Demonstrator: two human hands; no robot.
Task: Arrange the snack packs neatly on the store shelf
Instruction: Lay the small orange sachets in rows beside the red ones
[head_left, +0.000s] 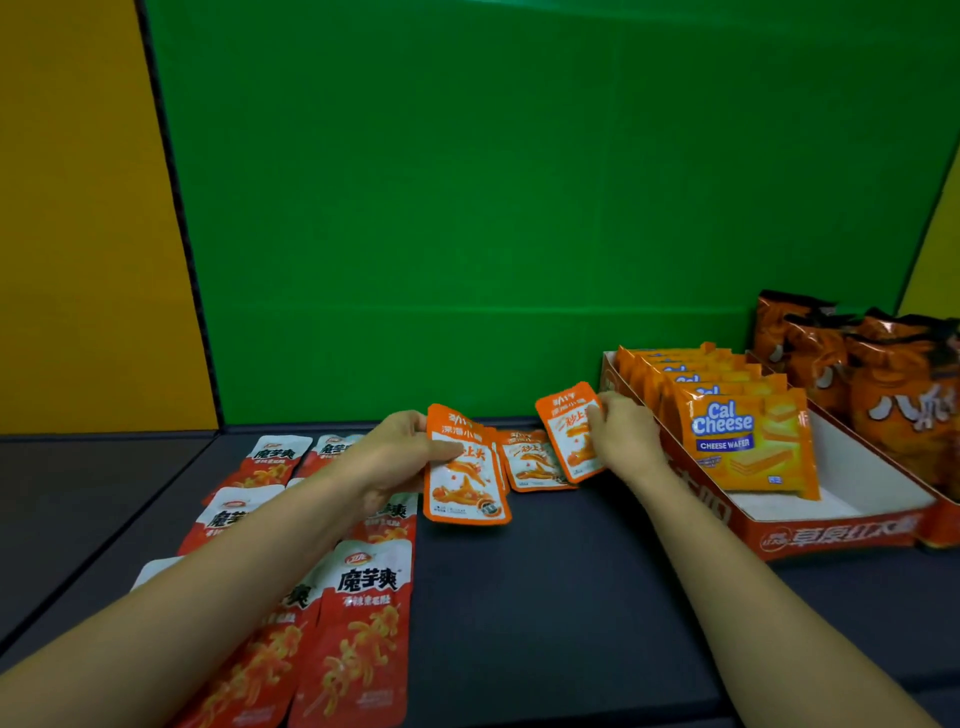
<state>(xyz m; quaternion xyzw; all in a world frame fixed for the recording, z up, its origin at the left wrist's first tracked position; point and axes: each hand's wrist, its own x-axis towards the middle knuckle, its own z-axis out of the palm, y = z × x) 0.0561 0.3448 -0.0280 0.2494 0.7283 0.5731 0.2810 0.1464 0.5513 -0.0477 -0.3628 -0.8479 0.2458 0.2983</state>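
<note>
My left hand (397, 452) grips an orange snack pack (465, 483) by its upper left edge, tilted up off the dark shelf (571, 597). Another pack seems to sit just behind it. My right hand (623, 436) holds a second orange pack (569, 431) by its right side, raised near the shelf's back. A third orange pack (530, 462) lies flat between them. Several red and white snack packs (363, 623) lie in rows on the shelf's left, partly under my left forearm.
A red cardboard tray (841, 535) on the right holds a row of upright Cal Cheese wafer packs (748, 441). Dark orange chip bags (883, 374) stand beyond it at far right. A green back wall (519, 208) closes the shelf.
</note>
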